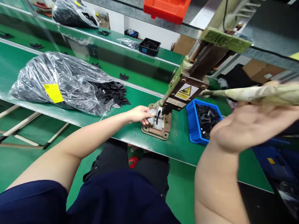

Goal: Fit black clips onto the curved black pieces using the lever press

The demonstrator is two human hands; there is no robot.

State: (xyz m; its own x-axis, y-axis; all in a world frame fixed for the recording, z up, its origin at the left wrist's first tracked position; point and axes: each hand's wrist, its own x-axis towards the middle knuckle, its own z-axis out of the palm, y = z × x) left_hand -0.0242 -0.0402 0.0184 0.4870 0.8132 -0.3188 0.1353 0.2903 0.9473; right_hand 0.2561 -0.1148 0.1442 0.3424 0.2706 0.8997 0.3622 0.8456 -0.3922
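Observation:
A green hand press (184, 84) stands on the green bench, with a yellow warning label on its front. At its base, my left hand (141, 114) is closed, pinching a flat grey piece (151, 115). Beside that piece a small curved black part (158, 117) sits under the press head. My right hand (254, 124), blurred, is wrapped round the press's long wrapped lever (252, 92) on the right. Left of the press, a clear plastic bag (56, 81) with a yellow label lies on its side, and curved black parts (112, 95) spill from its mouth.
Right of the press is a blue bin (193, 124) of small black parts. Behind the bench runs a green belt (140, 74) with scattered black pieces. Farther back are a black tray (149, 51) and another bag (72, 14). A red bin (167, 9) hangs above on a metal rail.

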